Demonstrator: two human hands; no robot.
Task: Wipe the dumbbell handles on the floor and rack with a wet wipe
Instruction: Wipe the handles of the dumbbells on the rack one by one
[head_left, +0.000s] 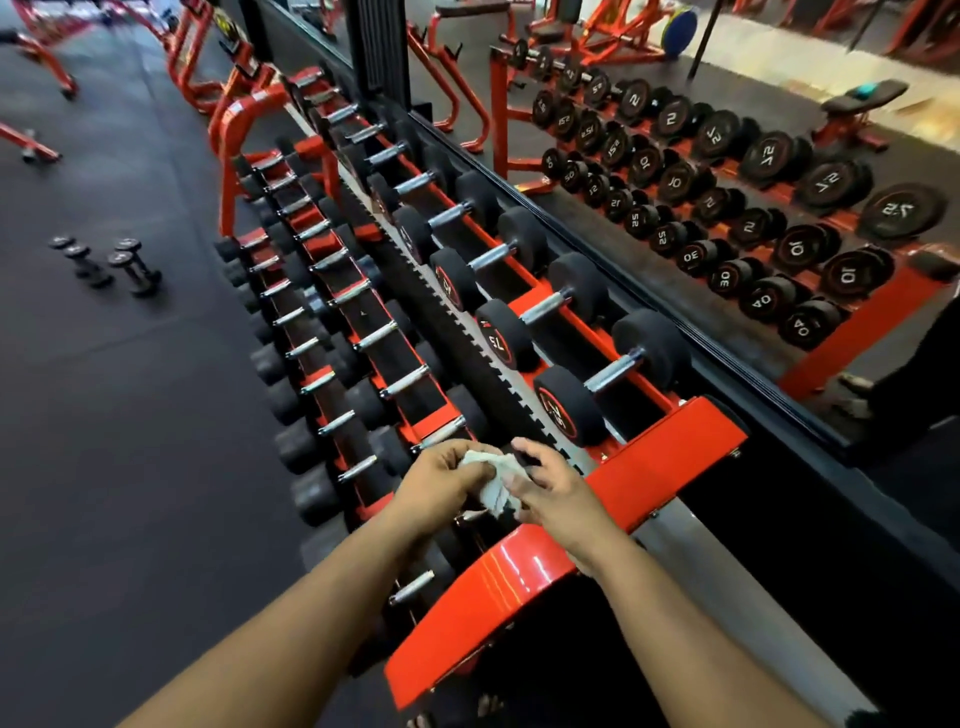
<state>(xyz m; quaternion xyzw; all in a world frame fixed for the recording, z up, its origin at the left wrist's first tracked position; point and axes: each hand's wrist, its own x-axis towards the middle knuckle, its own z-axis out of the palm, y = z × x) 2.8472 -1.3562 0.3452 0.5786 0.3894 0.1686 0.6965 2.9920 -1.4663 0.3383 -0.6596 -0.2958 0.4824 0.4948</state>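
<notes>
1. Head view, the hands: both meet over the near end of the red dumbbell rack (670, 457), each at the end of a bare forearm reaching in from the bottom edge.
2. The left hand (441, 483) has its fingers curled round a crumpled white wet wipe (493, 480), gripping it from the left side.
3. The right hand (550, 488) pinches the same wipe from the right, thumb and fingers closed on the cloth, so the wipe is bunched between the two hands and held above the rack, not against any handle.
4. The rack runs away from the person towards the upper left in three stepped tiers, each filled with black dumbbells lying side by side with their silver handles across the rails.
5. The nearest dumbbell on the top tier (613, 374) lies just beyond the hands, its round end facing the camera with red markings too blurred to read.
6. A silver handle on the lowest tier (413, 587) shows just left of the left forearm.
7. On the dark floor (130, 441), well apart from the rack on the left, stands a small cluster of floor dumbbells (106, 262).
8. A mirror (727, 182) runs along the far side of the rack and reflects rows of numbered dumbbells.
9. More red gym frames stand at the far top left, blurred.
</notes>
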